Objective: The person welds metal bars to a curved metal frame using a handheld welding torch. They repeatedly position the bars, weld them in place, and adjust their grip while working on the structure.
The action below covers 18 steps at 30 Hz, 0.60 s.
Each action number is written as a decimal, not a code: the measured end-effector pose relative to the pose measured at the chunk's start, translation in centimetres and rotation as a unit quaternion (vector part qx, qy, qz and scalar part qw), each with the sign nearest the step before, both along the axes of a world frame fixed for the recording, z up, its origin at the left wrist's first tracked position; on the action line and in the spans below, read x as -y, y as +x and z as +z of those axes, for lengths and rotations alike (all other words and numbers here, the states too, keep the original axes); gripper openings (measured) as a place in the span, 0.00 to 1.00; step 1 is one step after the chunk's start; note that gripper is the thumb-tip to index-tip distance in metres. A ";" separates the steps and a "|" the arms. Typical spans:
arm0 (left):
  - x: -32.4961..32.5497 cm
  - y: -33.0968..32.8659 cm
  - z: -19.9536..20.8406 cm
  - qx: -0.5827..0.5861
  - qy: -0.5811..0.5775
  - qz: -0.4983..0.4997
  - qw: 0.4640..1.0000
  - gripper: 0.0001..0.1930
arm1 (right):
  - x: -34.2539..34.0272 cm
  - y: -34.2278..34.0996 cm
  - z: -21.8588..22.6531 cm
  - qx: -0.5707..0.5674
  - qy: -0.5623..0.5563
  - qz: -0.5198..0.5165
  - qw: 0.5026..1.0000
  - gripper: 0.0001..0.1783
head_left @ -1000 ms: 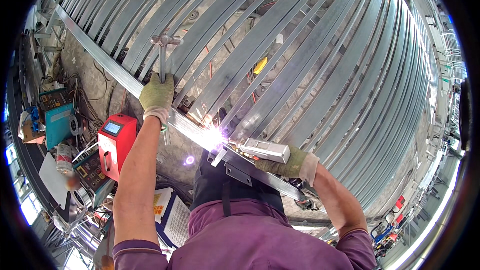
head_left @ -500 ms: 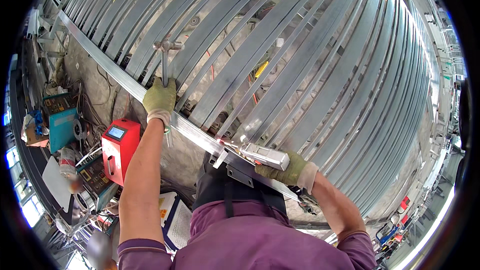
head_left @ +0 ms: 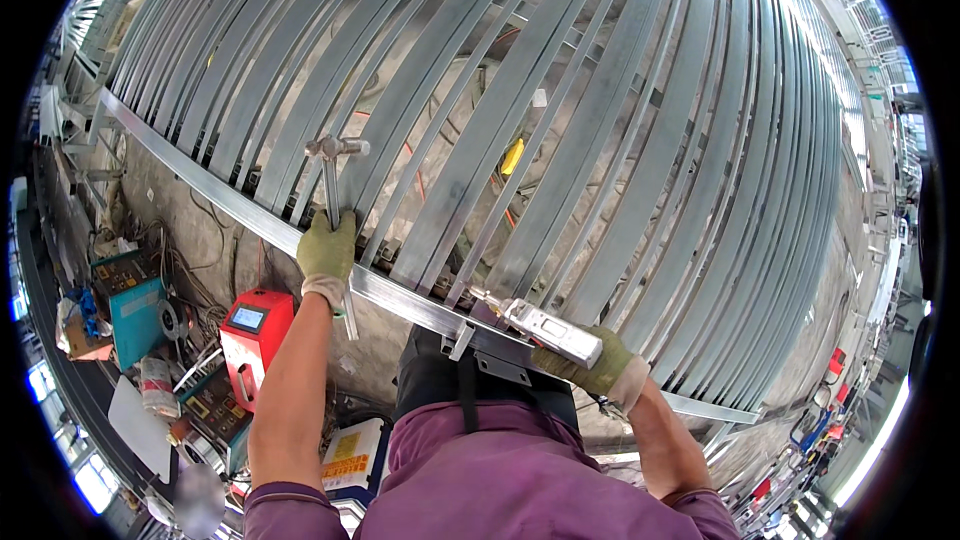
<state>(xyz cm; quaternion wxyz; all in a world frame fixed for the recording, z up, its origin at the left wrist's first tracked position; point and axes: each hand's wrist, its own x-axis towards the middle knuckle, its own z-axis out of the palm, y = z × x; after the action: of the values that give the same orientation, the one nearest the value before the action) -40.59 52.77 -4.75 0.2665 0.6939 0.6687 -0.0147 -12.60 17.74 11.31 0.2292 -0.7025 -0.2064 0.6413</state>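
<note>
My left hand (head_left: 327,248), in a green work glove, is closed around the handle of a hammer (head_left: 337,148) with a metal head, held upright over the near rail (head_left: 270,225). In my gloved right hand (head_left: 603,365) is a silver handheld welding gun (head_left: 555,330), its nozzle pointing left toward the slat ends by the rail. Whether the nozzle touches metal I cannot tell. Long galvanized metal slats (head_left: 480,170) run away from this rail. A short metal piece (head_left: 462,342) sticks out from the rail in front of my body.
A red machine with a screen (head_left: 255,345) stands on the floor at left, near a teal box (head_left: 135,315) and tangled cables. Something yellow (head_left: 513,156) shows between the slats. A white and dark blue box (head_left: 355,455) with an orange label is beside my body.
The bright light and sparks at the gun's nozzle are gone. The nozzle has shifted slightly off the rail toward the slats. My left hand keeps the hammer; the whole view has shifted a little.
</note>
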 end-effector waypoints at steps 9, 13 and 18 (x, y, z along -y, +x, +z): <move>2.4 1.6 3.0 0.381 -0.231 0.103 0.890 0.10 | 5.2 -3.2 -6.9 -0.235 0.006 -0.297 0.926 0.25; 0.9 3.9 3.1 0.278 -0.177 -0.055 0.943 0.15 | 3.9 -2.6 -4.5 -0.070 0.098 -0.031 0.992 0.25; 0.9 8.6 3.0 0.246 -0.188 -0.113 0.944 0.23 | 3.8 -3.3 -4.7 -0.095 0.063 -0.078 0.990 0.24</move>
<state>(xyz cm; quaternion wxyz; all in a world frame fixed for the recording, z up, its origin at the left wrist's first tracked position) -32.00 51.88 -1.80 0.5452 0.6840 0.4848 0.0011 -15.90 13.92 6.63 0.3413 -0.6364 -0.1683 0.6710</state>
